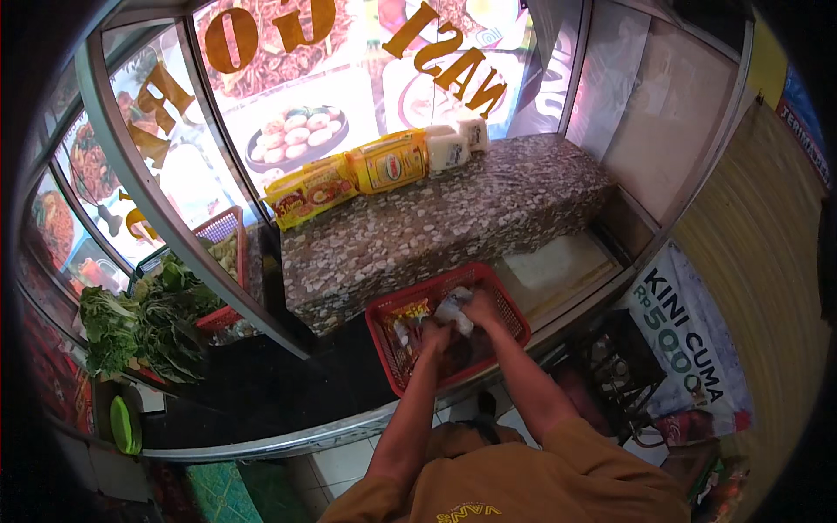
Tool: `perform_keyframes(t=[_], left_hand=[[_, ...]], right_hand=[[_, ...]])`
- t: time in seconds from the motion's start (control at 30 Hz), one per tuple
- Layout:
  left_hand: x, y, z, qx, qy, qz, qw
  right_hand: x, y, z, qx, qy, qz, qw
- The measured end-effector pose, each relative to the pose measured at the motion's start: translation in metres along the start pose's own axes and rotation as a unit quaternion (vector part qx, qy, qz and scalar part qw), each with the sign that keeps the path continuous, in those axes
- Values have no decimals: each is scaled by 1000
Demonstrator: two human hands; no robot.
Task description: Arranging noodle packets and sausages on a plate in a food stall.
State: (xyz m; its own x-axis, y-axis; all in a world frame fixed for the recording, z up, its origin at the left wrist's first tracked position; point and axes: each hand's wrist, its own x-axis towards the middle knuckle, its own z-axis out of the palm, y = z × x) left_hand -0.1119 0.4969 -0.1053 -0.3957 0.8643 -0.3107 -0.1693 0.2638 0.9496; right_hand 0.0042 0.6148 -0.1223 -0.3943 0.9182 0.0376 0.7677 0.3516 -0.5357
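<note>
A red plastic basket [382,356] sits before me on the counter, with small packets inside. My right hand [481,308] grips a crumpled white-and-clear plastic packet [455,308] over the basket. Beside it, to the left, my left hand [435,336] reaches into the basket, its fingertips close to the packet's lower left side. Whether those fingers hold anything is hidden by the hand itself. Yellow-and-red packets [413,308] lie at the basket's far left corner, beyond my left hand.
A pebble-patterned ledge [418,229] carries yellow noodle-type packs [317,189], a larger yellow packet [390,163] and white wrapped blocks [448,150]. Leafy greens [163,314] and a second red basket [240,255] stand left, behind a metal frame post [196,222]. Lettered glass closes the far side.
</note>
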Motion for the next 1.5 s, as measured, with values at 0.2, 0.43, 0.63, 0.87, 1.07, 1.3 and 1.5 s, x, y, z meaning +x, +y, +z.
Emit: perform_keyframes(t=[0.2,0.43,0.63,0.87,1.07,1.3,1.5], left_hand=[[0,-11,-11,124,42,6,991],[8,-17,-18,269,45,74,959],[13,-20,-10,119,24,41,992],[-9,16,-13,-16,14,80,997],[-10,57,-6,-27,-2,113,993],[-5,94,-3,-43,10,196,980],[4,137,25,-84,-3,233,969]], right_hand=[[-16,-19,-6,57,-1,2,998],[-21,-12,-1,108,-50,110,987],[-10,10,11,17,75,66,995],[-20,-25,-38,205,8,93,974],[-10,-18,-79,333,-34,86,938],[2,-47,-131,360,-55,17,931],[27,-41,-176,412,-10,-46,910]])
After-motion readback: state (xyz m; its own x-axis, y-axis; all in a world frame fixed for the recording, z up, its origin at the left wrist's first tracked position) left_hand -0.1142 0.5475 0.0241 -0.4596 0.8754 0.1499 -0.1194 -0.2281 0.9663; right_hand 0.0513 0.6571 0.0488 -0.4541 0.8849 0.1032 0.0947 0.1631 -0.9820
